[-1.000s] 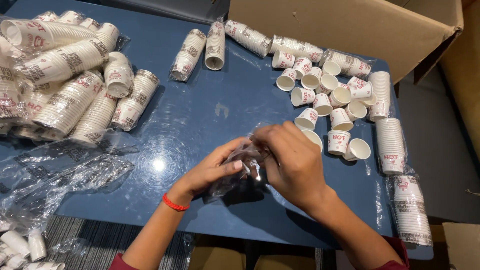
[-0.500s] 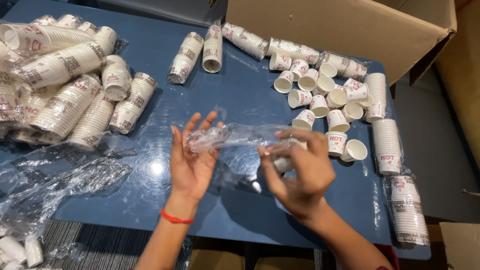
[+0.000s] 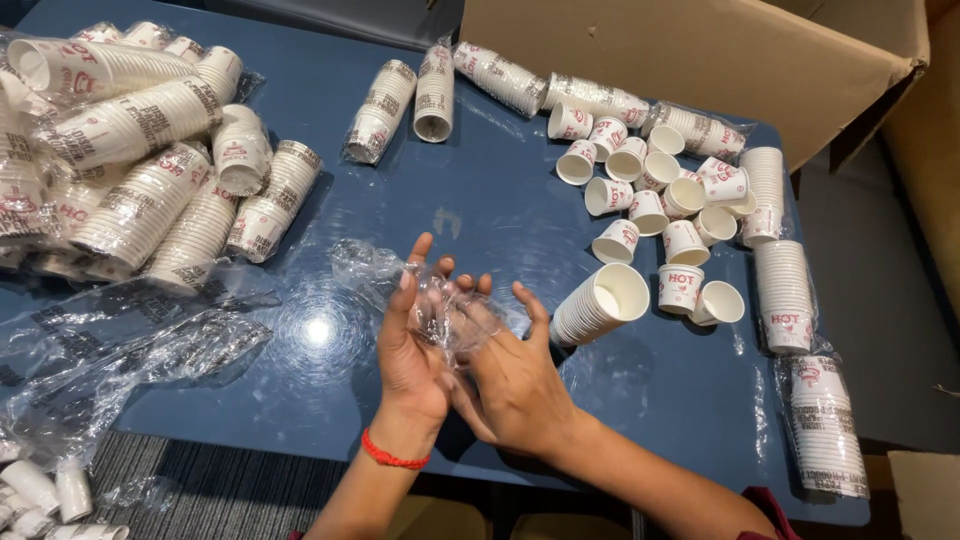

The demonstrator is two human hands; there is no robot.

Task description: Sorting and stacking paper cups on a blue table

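Head view.

Wrap (image 3: 455,310): one crumpled clear plastic piece, at table centre, pressed between the two palms, a loose tail trailing toward 10 o'clock.

Left hand (image 3: 415,345): one; palm turned inward, fingers (image 3: 420,250) straight and spread, pointing to 12 o'clock; a red band (image 3: 393,457) circles the wrist. The hand is not clenched; its palm flattens the wrap from the left.

Right hand (image 3: 515,385): one; back up, fingers loosely curled toward 11 o'clock, fingertips touching the wrap from the right. The grasp is partial, half closed.

Loose cups (image 3: 650,210): about fourteen single white paper cups, at 1 o'clock from the hands.

Cup stack (image 3: 600,305): one bare stack lying on its side, at 3 o'clock, just beside the right hand.

Wrapped stacks (image 3: 130,160): roughly ten heaped at 10 o'clock; about four more at 12 o'clock; four at the table's right edge.

Empty wraps (image 3: 120,360): a heap at 9 o'clock; count cannot be told.

Table (image 3: 330,400): one, blue.

Box (image 3: 700,60): one, cardboard, at 1 o'clock.
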